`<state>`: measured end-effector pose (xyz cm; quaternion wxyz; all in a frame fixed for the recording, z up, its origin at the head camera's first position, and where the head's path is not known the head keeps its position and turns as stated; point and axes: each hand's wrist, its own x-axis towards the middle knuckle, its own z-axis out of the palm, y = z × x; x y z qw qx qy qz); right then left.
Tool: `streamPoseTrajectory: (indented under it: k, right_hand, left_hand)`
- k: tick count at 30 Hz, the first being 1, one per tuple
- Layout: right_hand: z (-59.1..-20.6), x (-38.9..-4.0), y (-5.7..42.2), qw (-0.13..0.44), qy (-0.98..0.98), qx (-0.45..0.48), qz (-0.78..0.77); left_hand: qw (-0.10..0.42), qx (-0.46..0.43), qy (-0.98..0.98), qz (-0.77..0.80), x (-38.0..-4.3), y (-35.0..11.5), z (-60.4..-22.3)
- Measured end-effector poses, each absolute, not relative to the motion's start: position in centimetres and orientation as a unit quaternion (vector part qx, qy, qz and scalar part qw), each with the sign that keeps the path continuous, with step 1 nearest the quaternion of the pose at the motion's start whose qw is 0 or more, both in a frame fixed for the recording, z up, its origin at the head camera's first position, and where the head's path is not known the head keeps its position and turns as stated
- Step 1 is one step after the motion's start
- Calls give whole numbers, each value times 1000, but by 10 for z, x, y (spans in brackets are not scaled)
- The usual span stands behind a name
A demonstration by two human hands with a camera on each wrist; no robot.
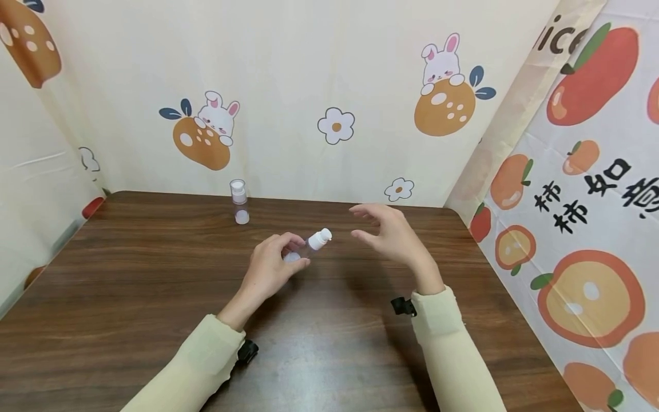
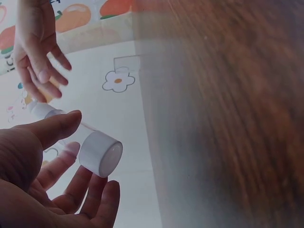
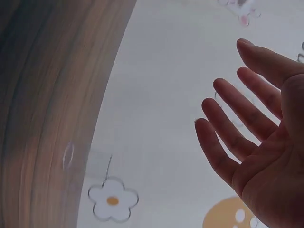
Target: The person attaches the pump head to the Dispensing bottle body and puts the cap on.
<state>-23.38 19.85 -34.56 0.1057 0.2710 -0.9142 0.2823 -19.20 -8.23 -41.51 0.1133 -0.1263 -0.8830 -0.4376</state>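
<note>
My left hand (image 1: 268, 264) holds a small clear pump bottle (image 1: 319, 239) between thumb and fingers, just above the table. The bottle is tilted, its white pump head pointing up and right. Its white base (image 2: 100, 154) shows past the fingers in the left wrist view. Apart from the bottle, to its right, my right hand (image 1: 395, 233) hovers with nothing in it, fingers spread and slightly bent. A second pump bottle (image 1: 239, 201), wearing a clear cap, stands upright near the table's back edge at the left.
The brown wood-grain table (image 1: 144, 269) runs back to a cream printed curtain (image 1: 288, 68). Another fruit-printed cloth (image 1: 612, 229) hangs along the right. A faint see-through outline (image 3: 69, 156) shows near the table edge in the right wrist view; I cannot tell what it is.
</note>
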Motion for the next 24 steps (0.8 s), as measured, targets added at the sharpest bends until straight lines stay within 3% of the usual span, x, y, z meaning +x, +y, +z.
streamPoseTrajectory:
  k: [13,24]
  right_hand:
    - [-357,-267,254,62,-953,206,213]
    - [-376,-287,269,48,-963,184,192]
  left_hand:
    - [113,-126,-884,-436,-192,-82,-416]
    - [112,-127,-883,-438,-192,-81,-416]
